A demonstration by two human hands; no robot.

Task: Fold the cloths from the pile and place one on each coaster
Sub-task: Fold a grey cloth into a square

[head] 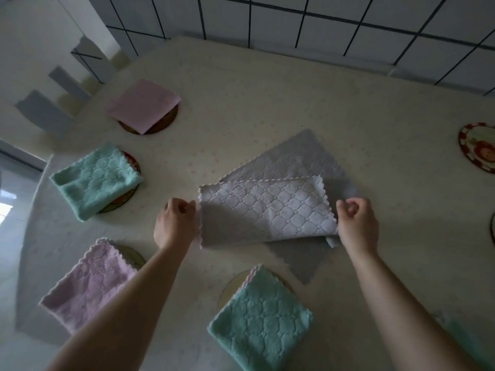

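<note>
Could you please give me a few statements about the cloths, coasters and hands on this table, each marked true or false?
1. Both hands hold the grey cloth. True: the left hand and the right hand each have a grip on an edge.
2. The grey cloth already sits on a coaster. False: it lies half folded on the table.
3. The pink cloth covers a coaster. True.
4. The red-rimmed coaster holds a cloth. False: it is bare.
</note>
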